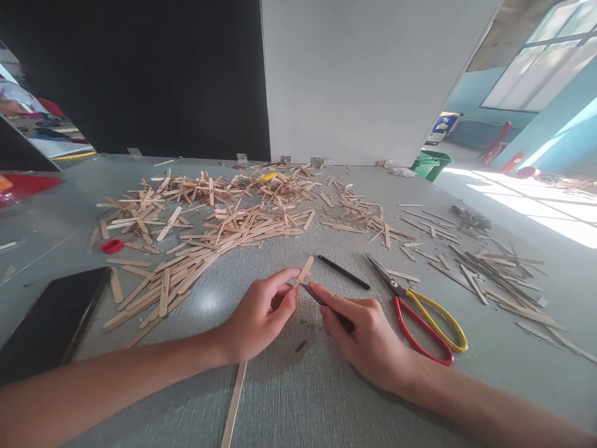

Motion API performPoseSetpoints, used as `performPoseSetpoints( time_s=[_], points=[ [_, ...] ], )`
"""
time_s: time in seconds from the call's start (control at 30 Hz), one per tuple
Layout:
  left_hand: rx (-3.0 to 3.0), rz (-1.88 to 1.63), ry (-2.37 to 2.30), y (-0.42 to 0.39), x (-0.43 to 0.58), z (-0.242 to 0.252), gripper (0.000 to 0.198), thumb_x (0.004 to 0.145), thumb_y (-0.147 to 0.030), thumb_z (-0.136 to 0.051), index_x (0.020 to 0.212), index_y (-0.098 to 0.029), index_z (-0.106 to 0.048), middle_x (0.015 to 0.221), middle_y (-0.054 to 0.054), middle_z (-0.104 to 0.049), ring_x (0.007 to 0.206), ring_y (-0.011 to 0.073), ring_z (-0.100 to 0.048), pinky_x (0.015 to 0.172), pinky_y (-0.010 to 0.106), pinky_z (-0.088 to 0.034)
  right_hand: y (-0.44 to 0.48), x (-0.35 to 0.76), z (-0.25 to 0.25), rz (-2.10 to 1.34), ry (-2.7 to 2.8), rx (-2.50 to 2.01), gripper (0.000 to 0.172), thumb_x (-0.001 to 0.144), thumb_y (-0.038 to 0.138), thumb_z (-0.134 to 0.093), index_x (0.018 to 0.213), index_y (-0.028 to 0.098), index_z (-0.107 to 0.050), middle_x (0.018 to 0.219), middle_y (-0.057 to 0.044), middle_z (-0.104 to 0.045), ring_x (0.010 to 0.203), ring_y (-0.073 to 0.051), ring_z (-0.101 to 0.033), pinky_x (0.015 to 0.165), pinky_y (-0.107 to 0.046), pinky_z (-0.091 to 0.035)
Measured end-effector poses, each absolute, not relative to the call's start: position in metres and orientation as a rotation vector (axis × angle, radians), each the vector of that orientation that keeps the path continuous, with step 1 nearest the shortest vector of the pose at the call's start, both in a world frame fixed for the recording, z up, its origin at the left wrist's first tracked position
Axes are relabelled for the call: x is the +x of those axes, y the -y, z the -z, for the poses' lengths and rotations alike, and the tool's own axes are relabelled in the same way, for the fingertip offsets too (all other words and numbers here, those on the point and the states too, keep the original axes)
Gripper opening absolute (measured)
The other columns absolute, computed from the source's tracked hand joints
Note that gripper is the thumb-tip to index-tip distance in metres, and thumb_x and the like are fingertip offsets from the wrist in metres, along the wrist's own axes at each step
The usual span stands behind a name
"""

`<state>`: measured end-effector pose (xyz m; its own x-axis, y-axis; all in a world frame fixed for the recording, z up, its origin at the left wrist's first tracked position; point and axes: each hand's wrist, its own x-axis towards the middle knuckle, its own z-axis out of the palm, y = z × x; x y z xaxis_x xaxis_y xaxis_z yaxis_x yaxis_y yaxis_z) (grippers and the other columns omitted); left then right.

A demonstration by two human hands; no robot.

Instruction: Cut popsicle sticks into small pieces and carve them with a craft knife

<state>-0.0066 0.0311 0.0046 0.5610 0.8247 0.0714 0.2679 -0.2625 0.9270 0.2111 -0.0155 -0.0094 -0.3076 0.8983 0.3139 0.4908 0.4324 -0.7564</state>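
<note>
Pinched between the thumb and fingers of my left hand (263, 314) is a wooden craft stick (305, 269), its rounded end pointing up and away. My right hand (364, 330) is closed round a dark, narrow blade tool (313, 294); its tip meets or nearly meets the stick by my left fingertips. Most of the tool's handle is hidden in my palm. A long thin wooden strip (234, 404) runs from under my left wrist toward the near edge. Beyond my right hand lie a slim black pen-like rod (344, 272) and scissors (410, 305) with one red and one yellow handle.
Many craft sticks (219, 236) lie heaped across the grey table (289, 417). Cut slivers (494, 280) are scattered at right. A black phone-like slab (51, 317) and a red ring (112, 246) sit at left. A black and white panel (373, 81) stands along the back.
</note>
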Motion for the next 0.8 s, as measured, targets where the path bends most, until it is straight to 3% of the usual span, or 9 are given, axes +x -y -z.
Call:
performPoseSetpoints(
  time_s=[0.33,0.43,0.63,0.8],
  points=[
    [1.949,-0.738,-0.955,-0.0316,-0.0084,-0.0056,0.026,0.106,-0.027,-0.047,0.094,-0.015,-0.066,0.064,-0.009,-0.036,0.055,0.01,-0.029,0.051,0.023,-0.024,0.0108,0.2089,0.0022,-0.764,1.938,-1.126,0.046,0.099,0.018,-0.048,0.135,0.004,-0.073,0.065,-0.001,-0.062,0.049,-0.012,-0.038,0.047,-0.028,-0.034],
    [1.935,-0.729,-0.959,-0.0334,-0.0085,-0.005,0.029,0.106,-0.029,-0.045,0.097,-0.013,-0.068,0.065,-0.009,-0.035,0.055,0.0102,-0.028,0.05,0.023,-0.023,0.0109,0.2094,0.0015,-0.802,1.936,-1.117,0.046,0.099,0.018,-0.049,0.136,0.004,-0.073,0.067,-0.002,-0.064,0.051,-0.012,-0.037,0.047,-0.028,-0.034],
    [1.865,-0.695,-0.944,-0.0357,-0.0098,-0.0052,0.04,0.109,-0.034,-0.04,0.123,-0.012,-0.07,0.065,-0.009,-0.035,0.058,0.0121,-0.031,0.052,0.023,-0.025,0.014,0.2099,0.0063,-0.695,2.003,-1.083,0.046,0.105,0.019,-0.046,0.145,0.005,-0.065,0.071,-0.002,-0.062,0.056,-0.014,-0.046,0.055,-0.029,-0.041],
    [1.854,-0.695,-0.934,-0.0354,-0.0098,-0.0056,0.039,0.11,-0.033,-0.04,0.122,-0.013,-0.071,0.065,-0.008,-0.036,0.058,0.0121,-0.032,0.053,0.023,-0.026,0.0159,0.21,0.011,-0.589,2.06,-1.071,0.047,0.106,0.017,-0.044,0.146,0.003,-0.063,0.069,0.0,-0.054,0.056,-0.014,-0.047,0.054,-0.029,-0.039]
  ],
)
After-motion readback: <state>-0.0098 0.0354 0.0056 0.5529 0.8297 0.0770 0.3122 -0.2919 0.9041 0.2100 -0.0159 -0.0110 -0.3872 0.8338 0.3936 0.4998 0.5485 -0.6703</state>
